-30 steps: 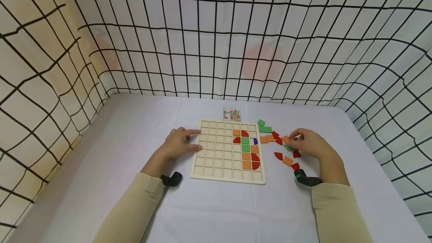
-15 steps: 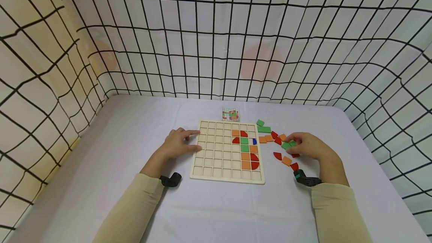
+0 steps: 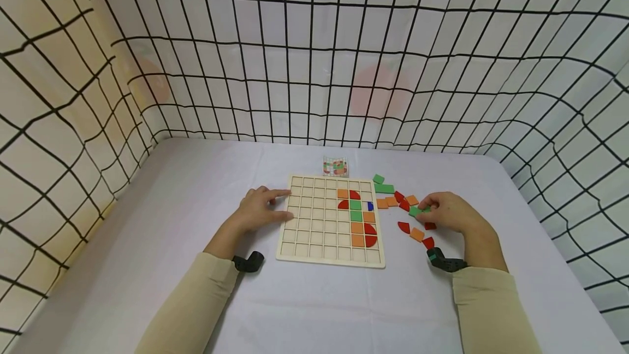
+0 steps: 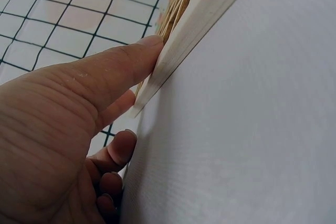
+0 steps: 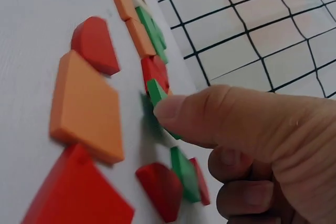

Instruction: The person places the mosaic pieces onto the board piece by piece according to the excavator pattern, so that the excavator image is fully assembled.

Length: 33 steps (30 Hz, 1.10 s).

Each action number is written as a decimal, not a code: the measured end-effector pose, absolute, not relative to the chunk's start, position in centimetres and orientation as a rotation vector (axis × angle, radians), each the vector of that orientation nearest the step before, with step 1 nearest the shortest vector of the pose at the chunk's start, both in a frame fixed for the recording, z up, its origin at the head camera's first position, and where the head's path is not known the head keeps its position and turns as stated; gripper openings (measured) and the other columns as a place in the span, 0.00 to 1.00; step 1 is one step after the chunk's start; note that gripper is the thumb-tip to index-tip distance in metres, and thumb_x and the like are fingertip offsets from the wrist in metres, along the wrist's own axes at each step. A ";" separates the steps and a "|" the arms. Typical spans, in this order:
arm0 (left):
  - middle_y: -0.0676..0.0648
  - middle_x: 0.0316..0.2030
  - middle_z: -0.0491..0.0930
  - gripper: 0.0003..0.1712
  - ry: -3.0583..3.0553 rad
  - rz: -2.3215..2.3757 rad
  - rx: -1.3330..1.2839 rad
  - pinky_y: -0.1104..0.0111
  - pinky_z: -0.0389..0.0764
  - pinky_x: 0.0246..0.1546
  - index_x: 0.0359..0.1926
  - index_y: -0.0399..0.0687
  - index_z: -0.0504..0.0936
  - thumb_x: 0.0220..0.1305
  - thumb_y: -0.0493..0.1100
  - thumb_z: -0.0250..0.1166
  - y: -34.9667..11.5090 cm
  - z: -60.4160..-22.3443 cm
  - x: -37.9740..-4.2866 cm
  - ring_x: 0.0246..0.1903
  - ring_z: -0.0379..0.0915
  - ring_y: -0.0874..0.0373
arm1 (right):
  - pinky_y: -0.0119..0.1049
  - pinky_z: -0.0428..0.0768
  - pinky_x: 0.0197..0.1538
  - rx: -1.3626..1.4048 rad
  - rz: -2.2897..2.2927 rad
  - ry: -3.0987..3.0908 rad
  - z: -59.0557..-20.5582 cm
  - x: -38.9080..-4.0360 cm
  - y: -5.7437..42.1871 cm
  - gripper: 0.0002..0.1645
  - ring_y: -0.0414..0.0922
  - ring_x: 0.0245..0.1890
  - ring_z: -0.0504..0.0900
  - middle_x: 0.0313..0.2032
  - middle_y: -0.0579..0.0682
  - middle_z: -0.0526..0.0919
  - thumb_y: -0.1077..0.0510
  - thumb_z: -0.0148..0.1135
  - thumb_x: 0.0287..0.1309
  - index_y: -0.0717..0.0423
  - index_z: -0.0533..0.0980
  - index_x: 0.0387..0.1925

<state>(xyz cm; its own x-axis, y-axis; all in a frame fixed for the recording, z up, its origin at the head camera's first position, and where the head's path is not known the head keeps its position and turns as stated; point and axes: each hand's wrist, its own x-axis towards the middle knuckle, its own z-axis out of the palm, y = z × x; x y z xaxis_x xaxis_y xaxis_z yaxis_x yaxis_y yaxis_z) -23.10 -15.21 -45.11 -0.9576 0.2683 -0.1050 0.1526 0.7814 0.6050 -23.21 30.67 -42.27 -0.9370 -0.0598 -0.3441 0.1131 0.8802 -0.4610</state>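
Observation:
A pale wooden grid board [image 3: 314, 260] lies on the table in the head view, with orange, red, green and blue pieces set in its right-hand cells. At its left edge rests my left hand [image 3: 255, 212], thumb and index finger extended and touching the rim; the thumb [image 4: 131, 59] is on the edge in the left wrist view. To the right of the board, my right hand [image 3: 452, 213] pinches a green tile [image 5: 156, 92], held tilted just over the cloth. Part of that tile is hidden behind the thumb.
Loose pieces lie around the right hand: an orange square [image 3: 416, 235], a red piece [image 3: 404, 227], a long green rectangle [image 3: 384, 188] and several others. A small pattern card [image 3: 336, 166] sits behind the board. A black wire grid [image 3: 314, 48] surrounds the table.
My right hand has moved from an orange piece to the green tiles and now pinches one. The orange piece lies back among the others. My left hand stays at the board.

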 end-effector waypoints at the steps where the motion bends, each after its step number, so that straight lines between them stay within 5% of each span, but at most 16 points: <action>1: 0.46 0.45 0.76 0.40 2.789 0.921 0.333 0.62 0.63 0.43 0.70 0.60 0.76 0.57 0.61 0.73 -15.2 -45.2 -23.1 0.44 0.64 0.50 | 0.39 0.68 0.36 0.037 -0.694 2.698 -42.2 -23.2 30.6 0.24 0.46 0.36 0.74 0.27 0.47 0.73 0.45 0.71 0.59 0.55 0.80 0.50; 13: 0.46 0.45 0.76 0.39 2.786 0.907 0.331 0.62 0.62 0.42 0.70 0.61 0.76 0.57 0.61 0.73 -15.3 -45.3 -23.1 0.44 0.64 0.50 | 0.36 0.70 0.27 -0.173 -0.781 2.728 -40.2 -22.7 25.1 0.21 0.46 0.28 0.73 0.29 0.48 0.71 0.47 0.70 0.62 0.53 0.80 0.51; 24: 0.46 0.44 0.76 0.39 2.789 0.909 0.337 0.63 0.62 0.42 0.70 0.61 0.76 0.57 0.61 0.74 -15.2 -45.3 -23.2 0.43 0.64 0.51 | 0.34 0.68 0.30 -0.494 -0.735 2.739 -42.1 -22.2 18.7 0.13 0.41 0.26 0.72 0.25 0.45 0.74 0.49 0.72 0.61 0.48 0.83 0.43; 33: 0.46 0.44 0.76 0.40 2.787 0.913 0.332 0.62 0.62 0.42 0.70 0.62 0.76 0.57 0.61 0.73 -15.3 -45.4 -23.3 0.43 0.63 0.51 | 0.34 0.66 0.29 -0.498 -0.604 2.779 -43.1 -21.9 16.9 0.17 0.41 0.24 0.71 0.21 0.44 0.72 0.45 0.70 0.62 0.47 0.83 0.49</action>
<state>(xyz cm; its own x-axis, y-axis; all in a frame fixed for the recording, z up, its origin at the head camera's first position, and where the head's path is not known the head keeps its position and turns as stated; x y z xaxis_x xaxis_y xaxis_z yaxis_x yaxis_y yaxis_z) -23.34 -15.30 -45.43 -0.9569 0.2690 -0.1090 0.1524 0.7853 0.6001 -21.93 16.92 -43.13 -0.9093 -0.3795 -0.1708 -0.2744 0.8554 -0.4394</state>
